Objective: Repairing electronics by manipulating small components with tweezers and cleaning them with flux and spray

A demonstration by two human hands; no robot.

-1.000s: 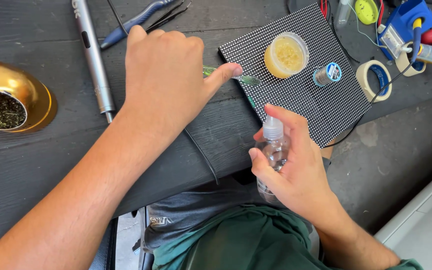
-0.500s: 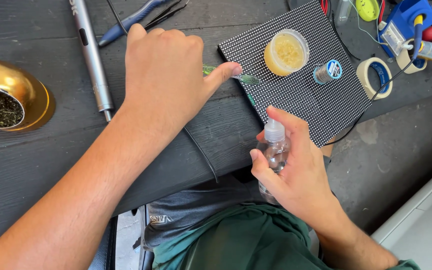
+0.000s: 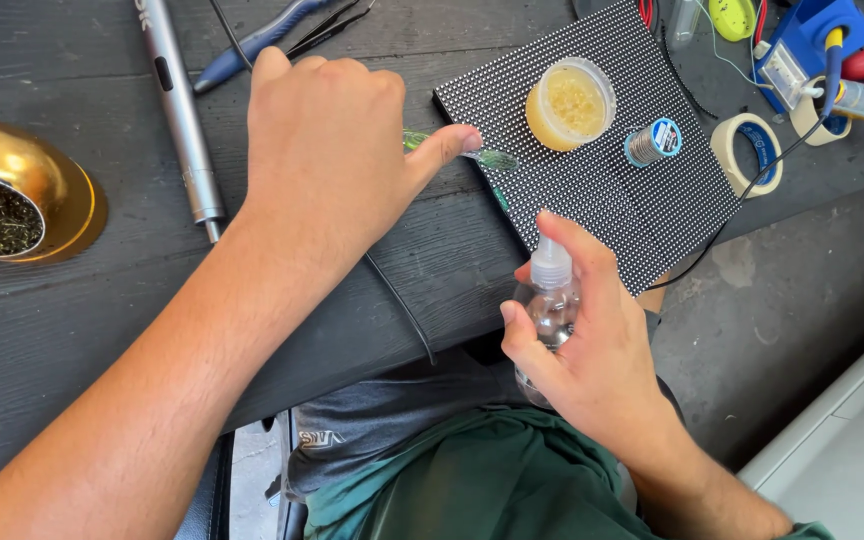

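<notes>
My left hand (image 3: pixel 337 155) is closed over a small green transparent tool (image 3: pixel 482 155), most of it hidden under my fingers, its tip resting at the left edge of a black dotted LED panel (image 3: pixel 642 210). My right hand (image 3: pixel 582 350) grips a small clear spray bottle (image 3: pixel 549 300) with a white nozzle, held upright just off the near edge of the dark wooden table (image 3: pixel 102 330), over my lap. The index finger lies beside the nozzle.
On the panel sit a round tub of yellow paste (image 3: pixel 570 104) and a small solder spool (image 3: pixel 654 141). A silver pen-shaped tool (image 3: pixel 182 110), blue-handled pliers (image 3: pixel 262 40), a gold holder with brass wool (image 3: pixel 12 195), a tape roll (image 3: pixel 752 150) and a blue stand (image 3: pixel 802 45) surround it.
</notes>
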